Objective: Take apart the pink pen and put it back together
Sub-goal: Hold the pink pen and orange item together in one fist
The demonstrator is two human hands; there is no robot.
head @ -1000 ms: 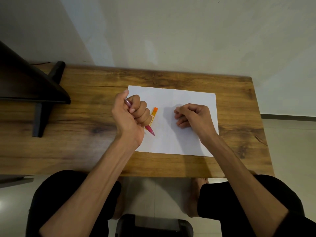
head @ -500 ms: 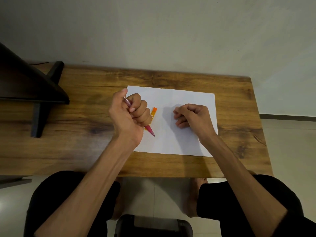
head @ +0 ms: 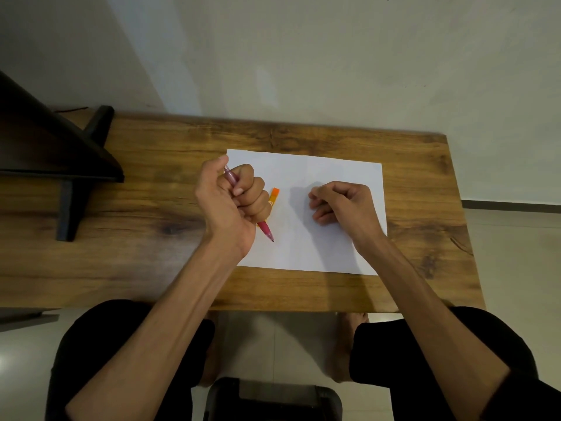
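Observation:
My left hand (head: 230, 202) is closed in a fist around the pink pen (head: 266, 231). The pen's tip points down and to the right, just above the white paper (head: 328, 244), and its top end shows by my thumb. An orange pen (head: 274, 196) lies on the paper behind my left fist, mostly hidden by it. My right hand (head: 343, 205) rests on the paper with its fingers curled in; nothing shows in it.
The paper lies on a wooden table (head: 151, 262). A black stand (head: 60, 165) occupies the table's left end. A wall runs behind the table. A dark stool (head: 273, 399) sits between my knees below the near edge.

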